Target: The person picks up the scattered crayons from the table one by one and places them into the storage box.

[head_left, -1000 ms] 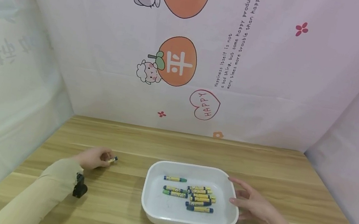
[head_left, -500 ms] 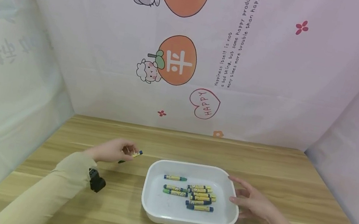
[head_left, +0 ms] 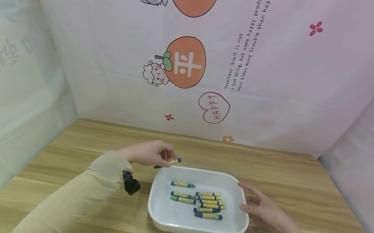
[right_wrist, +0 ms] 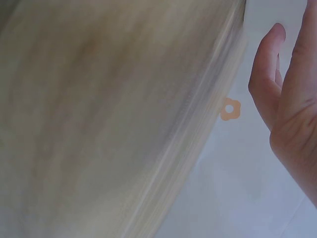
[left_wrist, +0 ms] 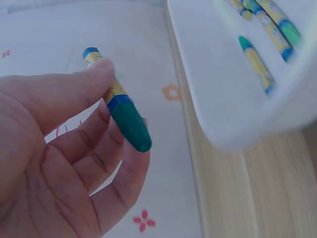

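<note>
My left hand (head_left: 149, 152) is at the white tray's back left corner, pinching a dark green crayon (left_wrist: 130, 124) between thumb and fingers. The crayon has a yellow wrapper with blue bands, and its green tip slants down in the left wrist view. Inside the white plastic tray (head_left: 156, 210) lie several crayons in yellow wrappers. One green crayon (head_left: 183, 184) lies apart near the back left, and a dark blue crayon (head_left: 208, 215) is nearest the front. My right hand (head_left: 265, 214) touches the tray's right rim with extended fingers; part of it is hidden behind the tray wall.
The tray stands on a wood-grain table (head_left: 111, 211). A white printed cloth (head_left: 268, 117) rises behind the table's back edge, with further cloth walls at left and right. A black wrist camera (head_left: 131, 183) sits on the left sleeve.
My left hand has moved right with the crayon, from the table at left up to the tray's back left corner. The right hand and the tray stay in place.
</note>
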Tool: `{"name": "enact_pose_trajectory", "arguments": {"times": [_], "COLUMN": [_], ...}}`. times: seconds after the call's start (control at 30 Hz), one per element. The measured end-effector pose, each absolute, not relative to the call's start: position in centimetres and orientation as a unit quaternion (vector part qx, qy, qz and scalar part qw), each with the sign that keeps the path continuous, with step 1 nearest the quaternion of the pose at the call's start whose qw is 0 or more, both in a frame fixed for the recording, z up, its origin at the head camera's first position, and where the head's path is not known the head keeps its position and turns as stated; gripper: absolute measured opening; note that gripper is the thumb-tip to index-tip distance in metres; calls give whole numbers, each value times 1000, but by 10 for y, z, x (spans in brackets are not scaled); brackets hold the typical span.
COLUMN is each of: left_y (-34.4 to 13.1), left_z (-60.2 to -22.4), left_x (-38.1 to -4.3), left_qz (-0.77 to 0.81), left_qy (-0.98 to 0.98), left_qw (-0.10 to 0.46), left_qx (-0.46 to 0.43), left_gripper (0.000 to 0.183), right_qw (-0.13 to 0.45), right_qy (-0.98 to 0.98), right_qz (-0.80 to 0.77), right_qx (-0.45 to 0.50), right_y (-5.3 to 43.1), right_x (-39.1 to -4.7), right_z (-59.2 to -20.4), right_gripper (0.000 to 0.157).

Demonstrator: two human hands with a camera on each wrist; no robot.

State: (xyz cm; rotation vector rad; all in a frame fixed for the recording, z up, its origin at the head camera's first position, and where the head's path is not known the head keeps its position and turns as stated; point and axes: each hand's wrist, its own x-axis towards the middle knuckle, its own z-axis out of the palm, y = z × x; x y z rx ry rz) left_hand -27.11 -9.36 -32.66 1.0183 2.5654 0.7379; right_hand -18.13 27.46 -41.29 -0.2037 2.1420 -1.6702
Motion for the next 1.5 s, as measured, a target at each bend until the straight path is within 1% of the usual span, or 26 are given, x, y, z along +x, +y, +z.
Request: {"name": "enact_pose_trajectory", "arguments": {"times": [0.13, 0.3, 0.47, 0.6, 0.87, 1.3, 1.5], "left_y": [-69, -41, -23, -14, -7, -7, -9], "left_z": [-328, -337, -350, -362, -384, -391, -387], "left_x": [-272, -271, -270, -267, -267, -264, -263], "left_qz": [244, 192, 153, 125, 71, 70, 90], "left_qy": [881, 879, 885, 897, 903, 917, 917], "left_qw": [168, 213, 236, 235, 215, 196, 205], "left_qx": [369, 382, 371, 353, 366, 339, 330], "left_gripper": [17, 17, 15, 17, 14, 15, 15], "right_qw": [207, 206, 205, 206, 207, 202, 203], "right_qy": [768, 768, 769, 765, 763, 770, 770], "right_qz": [-602, -602, -601, -605, -607, -601, -600], "right_qx": [-72, -71, -75, -78, -83, -74, -75], "right_y": [273, 272, 272, 273, 274, 274, 275], "right_x": [-181, -181, -180, -180, -180, -179, -179], "right_z": [-412, -412, -410, -410, -412, -412, -412], "right_gripper": [80, 80, 80, 79, 79, 79, 79]}}
